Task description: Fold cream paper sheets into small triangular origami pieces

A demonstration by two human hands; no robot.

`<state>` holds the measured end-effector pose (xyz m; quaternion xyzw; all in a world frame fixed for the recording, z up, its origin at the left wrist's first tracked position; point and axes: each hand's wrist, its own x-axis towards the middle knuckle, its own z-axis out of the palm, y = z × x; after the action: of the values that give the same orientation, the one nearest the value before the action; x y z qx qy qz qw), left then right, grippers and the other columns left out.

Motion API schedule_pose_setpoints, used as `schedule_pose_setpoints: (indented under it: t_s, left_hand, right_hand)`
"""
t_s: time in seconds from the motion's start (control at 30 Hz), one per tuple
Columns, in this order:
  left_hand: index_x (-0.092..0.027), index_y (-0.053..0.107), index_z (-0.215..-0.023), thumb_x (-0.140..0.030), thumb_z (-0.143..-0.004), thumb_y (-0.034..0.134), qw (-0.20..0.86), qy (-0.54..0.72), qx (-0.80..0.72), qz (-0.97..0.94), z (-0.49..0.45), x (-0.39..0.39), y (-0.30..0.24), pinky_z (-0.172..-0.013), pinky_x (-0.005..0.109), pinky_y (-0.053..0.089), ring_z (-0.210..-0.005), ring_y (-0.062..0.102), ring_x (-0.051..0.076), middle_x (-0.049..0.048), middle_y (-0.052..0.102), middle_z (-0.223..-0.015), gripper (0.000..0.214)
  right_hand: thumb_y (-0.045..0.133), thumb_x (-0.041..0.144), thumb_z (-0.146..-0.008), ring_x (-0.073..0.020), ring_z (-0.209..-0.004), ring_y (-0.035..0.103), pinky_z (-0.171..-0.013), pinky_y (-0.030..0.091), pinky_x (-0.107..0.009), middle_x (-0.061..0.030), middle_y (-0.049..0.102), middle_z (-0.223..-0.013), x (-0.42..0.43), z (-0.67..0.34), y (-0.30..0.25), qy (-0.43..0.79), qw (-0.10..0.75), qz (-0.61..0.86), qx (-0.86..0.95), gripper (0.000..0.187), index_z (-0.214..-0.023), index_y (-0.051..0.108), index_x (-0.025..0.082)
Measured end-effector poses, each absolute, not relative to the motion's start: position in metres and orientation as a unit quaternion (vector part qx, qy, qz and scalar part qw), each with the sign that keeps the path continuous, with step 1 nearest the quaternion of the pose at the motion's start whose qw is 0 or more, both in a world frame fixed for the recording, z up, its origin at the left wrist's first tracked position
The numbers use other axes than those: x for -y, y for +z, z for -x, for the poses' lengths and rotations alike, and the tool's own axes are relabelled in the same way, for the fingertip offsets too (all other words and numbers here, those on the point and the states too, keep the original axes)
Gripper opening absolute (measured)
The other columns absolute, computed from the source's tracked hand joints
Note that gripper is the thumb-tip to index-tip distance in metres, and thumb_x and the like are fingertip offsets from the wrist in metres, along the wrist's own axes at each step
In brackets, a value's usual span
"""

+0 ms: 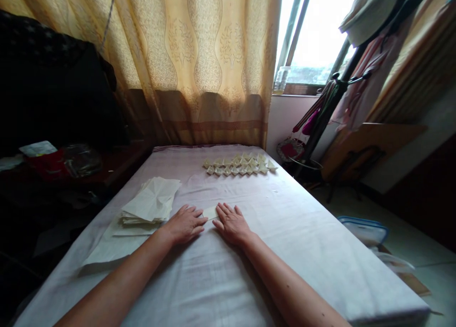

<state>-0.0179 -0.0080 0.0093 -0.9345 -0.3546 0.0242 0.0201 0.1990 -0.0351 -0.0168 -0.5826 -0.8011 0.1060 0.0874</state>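
Note:
A small folded piece of cream paper (210, 213) lies flat on the cloth-covered table between my two hands. My left hand (185, 223) rests palm down with its fingers spread, the tips at the paper's left edge. On the other side, my right hand (232, 222) is laid flat, and its fingers cover the paper's right end. Left of my left hand sits a stack of creased cream paper sheets (151, 199), with larger sheets beneath. Farther back stand rows of small folded paper pieces (238, 164) with pointed tips.
A pale cloth (302, 251) covers the table. Yellow curtains (210, 56) hang behind it. A dark side table with a red packet (44, 163) is at the left. On the right are a coat stand (320, 113) and blue-rimmed plastic containers (363, 229) on the floor.

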Motion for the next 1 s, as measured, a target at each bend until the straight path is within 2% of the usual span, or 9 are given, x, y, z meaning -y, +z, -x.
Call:
schedule_pose_setpoints:
  t_s: [0.17, 0.27, 0.37, 0.63, 0.87, 1.0]
  left_hand:
    - [-0.033, 0.067, -0.117, -0.039, -0.095, 0.052, 0.018, 0.03, 0.357, 0.933, 0.009, 0.006, 0.016, -0.104, 0.05, 0.036, -0.118, 0.056, 0.029, 0.0066, 0.066, -0.12, 0.028]
    - [-0.034, 0.065, -0.121, -0.04, -0.096, 0.049, 0.005, 0.036, 0.36, 0.932, 0.009, 0.007, 0.015, -0.105, 0.048, 0.036, -0.12, 0.055, 0.028, 0.0053, 0.064, -0.125, 0.03]
    - [-0.035, 0.061, -0.126, -0.041, -0.097, 0.047, -0.006, 0.044, 0.363, 0.931, 0.011, 0.007, 0.014, -0.106, 0.045, 0.037, -0.124, 0.054, 0.026, 0.0049, 0.058, -0.137, 0.033]
    - [-0.033, 0.059, -0.132, -0.038, -0.095, 0.046, -0.002, 0.071, 0.377, 0.924, 0.01, 0.006, 0.017, -0.102, 0.045, 0.039, -0.126, 0.054, 0.028, 0.0081, 0.056, -0.141, 0.039]
    - [-0.031, 0.061, -0.128, -0.038, -0.093, 0.049, 0.014, 0.069, 0.377, 0.923, 0.004, 0.012, 0.017, -0.102, 0.044, 0.038, -0.12, 0.056, 0.027, 0.0085, 0.061, -0.133, 0.037]
    - [-0.029, 0.058, -0.13, -0.039, -0.094, 0.048, 0.01, 0.065, 0.383, 0.921, 0.003, 0.017, 0.015, -0.103, 0.046, 0.037, -0.123, 0.055, 0.028, 0.01, 0.059, -0.136, 0.039]
  right_hand:
    - [0.029, 0.052, -0.101, -0.028, -0.147, 0.023, -0.117, 0.017, -0.055, -0.0148, 0.028, -0.158, 0.042, -0.193, -0.016, 0.091, 0.099, 0.603, 0.787, 0.063, -0.152, 0.032, 0.015]
    - [0.03, 0.053, -0.101, -0.023, -0.149, 0.019, -0.121, 0.011, -0.049, -0.0101, 0.025, -0.16, 0.048, -0.183, -0.015, 0.099, 0.099, 0.562, 0.815, 0.063, -0.152, 0.032, 0.017]
    - [0.032, 0.054, -0.1, -0.0193, -0.147, 0.024, -0.121, 0.015, -0.045, -0.0058, 0.032, -0.158, 0.05, -0.178, -0.015, 0.118, 0.09, 0.521, 0.841, 0.062, -0.152, 0.032, 0.021]
    - [0.029, 0.053, -0.1, -0.0243, -0.148, 0.023, -0.118, 0.016, -0.052, -0.01, 0.029, -0.159, 0.049, -0.202, -0.016, 0.112, 0.083, 0.558, 0.818, 0.063, -0.151, 0.034, 0.017]
    - [0.034, 0.052, -0.1, -0.0232, -0.147, 0.024, -0.118, 0.016, -0.048, -0.0088, 0.032, -0.158, 0.051, -0.21, -0.017, 0.102, 0.085, 0.576, 0.807, 0.058, -0.15, 0.037, 0.021]
    - [0.037, 0.05, -0.099, -0.025, -0.146, 0.026, -0.118, 0.017, -0.049, -0.0101, 0.033, -0.157, 0.052, -0.208, -0.018, 0.093, 0.095, 0.588, 0.798, 0.058, -0.148, 0.038, 0.018]
